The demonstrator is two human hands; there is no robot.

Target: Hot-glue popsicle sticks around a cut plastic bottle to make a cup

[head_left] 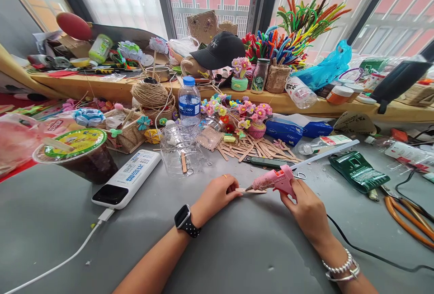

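My right hand (303,206) grips a pink hot glue gun (274,180) with a long clear glue stick (327,154) out of its back. The gun's nozzle points left, right by a flat wooden craft stick (257,191). Between the fingertips of my left hand (219,191) is the left end of that stick, held low over the grey table. Whether the nozzle touches the wood I cannot tell. Behind them lies a pile of loose craft sticks (261,149). A cut clear plastic bottle (179,149) stands behind my left hand, with one craft stick (184,163) on it.
On the left are a white power bank (127,178) with a cable and a lidded drink cup (81,154). A capped water bottle (189,102) stands behind. Orange-handled scissors (407,215) and a green pouch (359,172) lie right. The gun's black cord (366,251) crosses the grey table (237,258).
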